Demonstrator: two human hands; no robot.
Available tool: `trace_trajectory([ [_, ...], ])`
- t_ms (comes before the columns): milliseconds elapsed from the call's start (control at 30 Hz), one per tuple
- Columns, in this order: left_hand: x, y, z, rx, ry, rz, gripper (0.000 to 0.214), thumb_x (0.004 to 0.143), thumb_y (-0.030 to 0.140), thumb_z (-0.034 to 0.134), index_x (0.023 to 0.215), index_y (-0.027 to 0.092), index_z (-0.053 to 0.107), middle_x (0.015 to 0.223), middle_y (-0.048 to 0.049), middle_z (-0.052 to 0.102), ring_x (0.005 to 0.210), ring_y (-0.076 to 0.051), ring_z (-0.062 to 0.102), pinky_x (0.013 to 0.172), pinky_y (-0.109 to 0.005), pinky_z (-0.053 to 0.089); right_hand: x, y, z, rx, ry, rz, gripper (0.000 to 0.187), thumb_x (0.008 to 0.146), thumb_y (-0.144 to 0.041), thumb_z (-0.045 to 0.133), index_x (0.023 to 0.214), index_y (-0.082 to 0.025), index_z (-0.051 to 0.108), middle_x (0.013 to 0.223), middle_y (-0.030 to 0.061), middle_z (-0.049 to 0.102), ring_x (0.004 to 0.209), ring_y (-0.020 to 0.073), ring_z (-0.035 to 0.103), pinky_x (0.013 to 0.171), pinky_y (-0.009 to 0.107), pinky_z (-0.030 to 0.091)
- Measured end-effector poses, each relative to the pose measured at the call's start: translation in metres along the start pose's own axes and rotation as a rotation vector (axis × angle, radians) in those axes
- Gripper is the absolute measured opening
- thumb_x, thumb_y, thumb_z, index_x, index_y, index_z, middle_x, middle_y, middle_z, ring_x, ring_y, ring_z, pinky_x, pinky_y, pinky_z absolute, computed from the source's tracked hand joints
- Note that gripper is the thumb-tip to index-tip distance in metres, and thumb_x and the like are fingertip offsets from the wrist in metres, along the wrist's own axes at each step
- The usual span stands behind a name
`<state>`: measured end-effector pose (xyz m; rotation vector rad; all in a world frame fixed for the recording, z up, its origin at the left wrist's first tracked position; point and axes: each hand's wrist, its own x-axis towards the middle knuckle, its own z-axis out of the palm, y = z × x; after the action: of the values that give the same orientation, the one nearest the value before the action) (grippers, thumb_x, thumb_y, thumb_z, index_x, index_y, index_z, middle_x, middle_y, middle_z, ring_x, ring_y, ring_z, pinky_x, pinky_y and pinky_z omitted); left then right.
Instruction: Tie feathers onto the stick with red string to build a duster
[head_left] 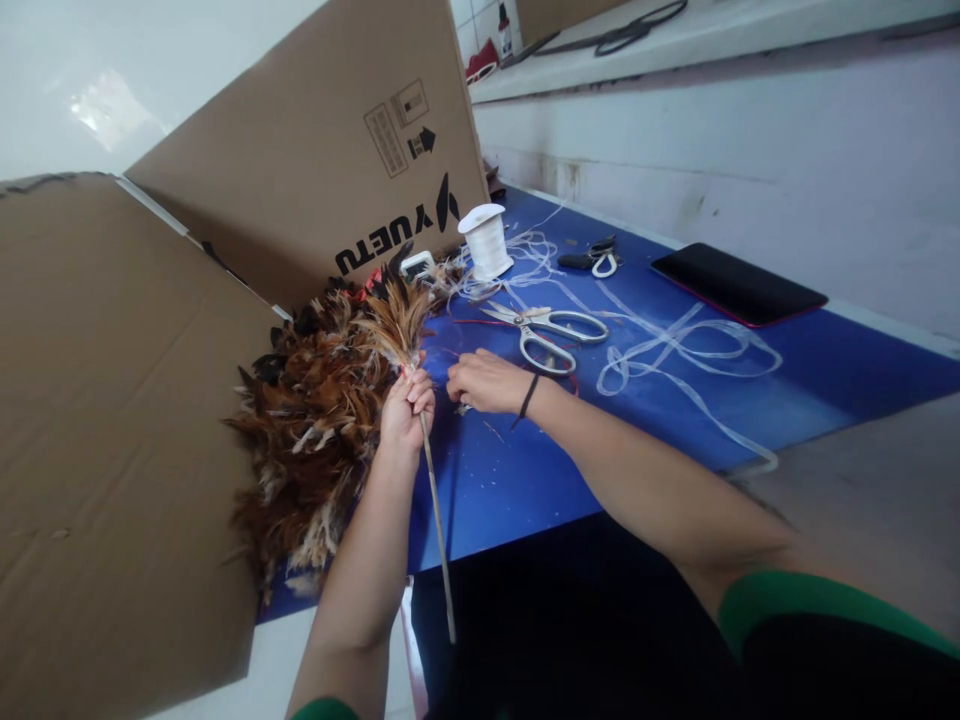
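My left hand (406, 404) is closed around a thin stick (439, 520), gripping it just below a tuft of brown feathers (394, 320) bound at its top. The stick slants down toward me past the table edge. My right hand (484, 381) rests close beside it on the blue table (525, 470), fingers curled in a pinch near a thin thread; what it pinches is too small to make out. A black band circles that wrist. A heap of brown and black loose feathers (307, 440) lies left of my left hand.
White-handled scissors (551, 330) lie just beyond my right hand. A white thread spool (486, 240), tangled white string (675, 350), small snips (596, 260) and a black tablet (739, 283) lie farther back. Open cardboard boxes (112, 430) stand at the left.
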<state>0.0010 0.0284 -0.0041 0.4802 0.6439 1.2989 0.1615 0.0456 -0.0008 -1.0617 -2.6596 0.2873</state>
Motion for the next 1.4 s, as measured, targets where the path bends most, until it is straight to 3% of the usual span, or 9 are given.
trace_trajectory([
  [233,0.000,0.000,-0.001,-0.026,-0.040,-0.008,0.026,0.092,0.006,0.030,0.094,0.010,0.056,0.065,0.0032,0.036,0.042,0.001,0.029,0.034,-0.007,0.022,0.001,-0.008,0.006,-0.142,-0.090,0.005,0.024,0.082,-0.008,0.046,0.083,-0.015,0.069,0.090,0.0112,0.069,0.090,0.0199,0.059,0.071,0.030,0.032],
  [533,0.001,-0.001,-0.004,-0.047,-0.063,-0.013,0.028,0.093,0.006,0.027,0.099,0.008,0.055,0.066,0.0029,0.037,0.042,0.001,0.030,0.034,-0.007,0.023,0.003,-0.012,0.005,-0.132,-0.090,0.001,0.016,0.078,-0.015,0.053,0.086,-0.011,0.067,0.087,0.0142,0.068,0.086,0.0226,0.062,0.073,0.031,0.036],
  [767,0.002,0.000,-0.001,0.001,-0.013,0.005,0.028,0.093,0.007,0.029,0.095,0.010,0.056,0.065,0.0028,0.036,0.041,0.000,0.028,0.034,-0.007,0.023,-0.003,0.001,-0.011,0.265,0.141,-0.001,0.031,0.079,-0.010,0.047,0.104,-0.016,0.064,0.094,0.0071,0.061,0.076,0.0129,0.055,0.072,0.023,0.038],
  [1033,0.002,-0.001,-0.006,-0.085,-0.096,-0.026,0.026,0.093,0.007,0.028,0.092,0.009,0.054,0.065,0.0029,0.037,0.042,0.001,0.031,0.035,-0.007,0.024,-0.003,0.005,-0.014,0.437,0.264,-0.022,0.028,0.075,-0.003,0.048,0.092,-0.014,0.068,0.089,0.0055,0.059,0.071,0.0096,0.052,0.071,0.023,0.041],
  [1267,0.001,-0.002,-0.004,-0.041,-0.042,-0.014,0.023,0.092,0.007,0.031,0.080,0.012,0.051,0.066,0.0025,0.037,0.042,0.001,0.029,0.034,-0.007,0.023,-0.003,0.011,-0.015,0.729,0.267,0.060,0.023,0.070,-0.006,0.055,0.087,-0.014,0.069,0.079,0.0019,0.069,0.072,0.0113,0.061,0.071,0.023,0.046],
  [1400,0.002,-0.002,-0.005,-0.036,-0.063,-0.018,0.022,0.091,0.006,0.033,0.079,0.012,0.050,0.067,0.0021,0.039,0.042,0.001,0.030,0.034,-0.006,0.023,-0.004,0.010,-0.019,0.839,0.372,0.037,0.021,0.072,-0.011,0.057,0.088,-0.014,0.070,0.082,0.0024,0.070,0.073,0.0114,0.061,0.074,0.026,0.047],
])
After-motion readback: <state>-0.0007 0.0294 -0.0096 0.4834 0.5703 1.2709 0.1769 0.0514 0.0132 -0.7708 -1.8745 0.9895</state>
